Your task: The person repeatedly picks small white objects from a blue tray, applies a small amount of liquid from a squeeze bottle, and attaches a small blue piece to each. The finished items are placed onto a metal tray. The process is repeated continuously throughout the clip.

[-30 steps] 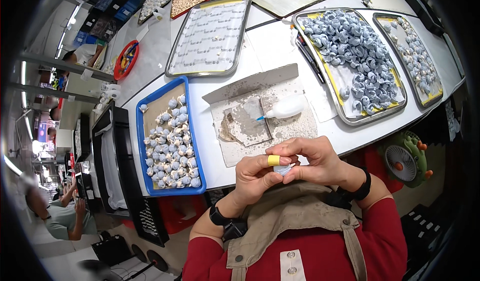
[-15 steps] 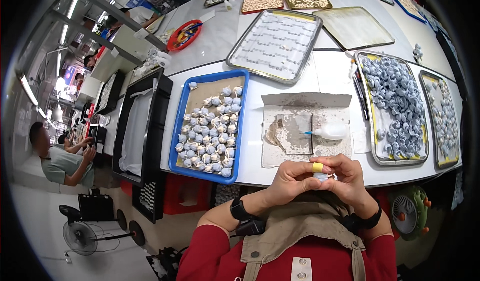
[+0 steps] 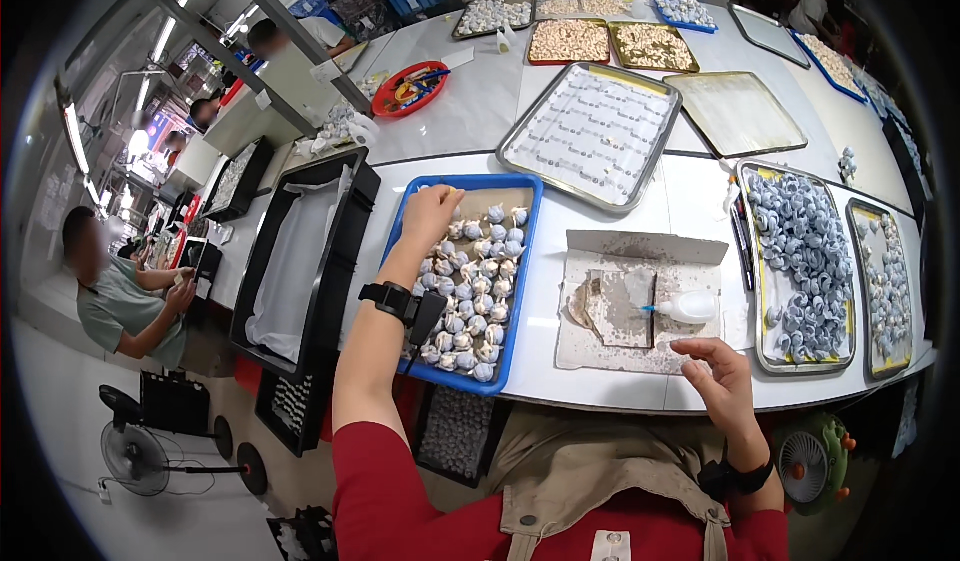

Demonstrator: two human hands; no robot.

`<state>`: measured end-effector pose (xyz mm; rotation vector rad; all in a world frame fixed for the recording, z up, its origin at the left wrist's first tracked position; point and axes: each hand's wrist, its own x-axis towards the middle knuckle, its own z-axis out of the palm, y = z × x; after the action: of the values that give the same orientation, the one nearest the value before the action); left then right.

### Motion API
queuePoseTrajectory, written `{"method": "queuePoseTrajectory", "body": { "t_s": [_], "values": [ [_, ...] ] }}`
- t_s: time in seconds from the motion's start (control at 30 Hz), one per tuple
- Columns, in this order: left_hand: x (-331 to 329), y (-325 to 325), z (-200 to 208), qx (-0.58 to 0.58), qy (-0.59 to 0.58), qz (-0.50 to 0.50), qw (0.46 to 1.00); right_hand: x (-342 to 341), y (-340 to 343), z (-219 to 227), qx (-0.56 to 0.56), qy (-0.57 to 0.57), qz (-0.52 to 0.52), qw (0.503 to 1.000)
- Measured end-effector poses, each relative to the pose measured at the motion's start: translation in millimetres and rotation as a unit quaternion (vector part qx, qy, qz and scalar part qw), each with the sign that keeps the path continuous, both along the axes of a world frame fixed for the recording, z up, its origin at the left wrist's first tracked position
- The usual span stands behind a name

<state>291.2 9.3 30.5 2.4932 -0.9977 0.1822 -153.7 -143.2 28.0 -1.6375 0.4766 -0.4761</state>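
At the far left corner of the blue tray point(image 3: 533, 261) is my left hand point(image 3: 430, 219), its fingers closed and pointing down. Whatever they may hold is hidden by the hand. Rows of small round grey-blue pieces with cream parts point(image 3: 482, 308) lie on the tray's brown paper lining. My right hand point(image 3: 724, 389) hovers near the table's front edge, fingers apart, with nothing in it. Beyond it a speckled cardboard sheet point(image 3: 610, 358) bears a white squeeze bottle point(image 3: 692, 307) with a blue tip, lying on its side.
Grey-blue curled pieces point(image 3: 806, 261) fill a metal tray at the right, beside another tray of pieces point(image 3: 880, 281). A paper-lined metal tray point(image 3: 595, 131) lies farther back. Left of the blue tray stands a black crate point(image 3: 345, 231). A red basket point(image 3: 410, 88) holds tools.
My hands were together at the front, pinching a small piece. The left has since reached left to the blue tray; the right has let go and opened. The view has shifted slightly.
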Motion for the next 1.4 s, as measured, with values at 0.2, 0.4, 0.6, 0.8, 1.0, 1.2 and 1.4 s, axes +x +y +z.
{"method": "queuePoseTrajectory", "body": {
  "t_s": [0.2,0.4,0.6,0.8,1.0,1.2,1.4],
  "values": [
    [46.9,2.1,-2.8,0.120,-0.141,0.017,0.983,-8.1,-16.5,-1.9,-0.105,0.002,-0.129,0.986],
    [64.2,11.8,-25.3,0.162,-0.096,-0.004,0.982,2.2,-29.4,-7.9,-0.125,-0.002,-0.142,0.982],
    [-4.2,8.1,2.6,-0.295,0.401,-0.027,0.867,19.2,-43.1,-18.7,-0.284,0.056,-0.142,0.947],
    [-164.1,27.2,22.8,-0.371,0.700,-0.104,0.601,18.0,-50.0,-43.1,-0.354,0.120,-0.106,0.921],
    [-246.6,14.1,-11.2,-0.347,0.743,-0.124,0.559,17.6,-41.3,-29.3,-0.412,0.108,-0.081,0.901],
    [-288.8,-13.5,-32.9,-0.315,0.789,-0.121,0.513,4.5,-33.9,-34.1,-0.228,0.092,-0.118,0.962],
    [-291.4,-14.1,-37.4,-0.333,0.758,-0.135,0.545,-22.8,-22.5,-18.8,-0.065,0.003,-0.153,0.986]
  ]
}}
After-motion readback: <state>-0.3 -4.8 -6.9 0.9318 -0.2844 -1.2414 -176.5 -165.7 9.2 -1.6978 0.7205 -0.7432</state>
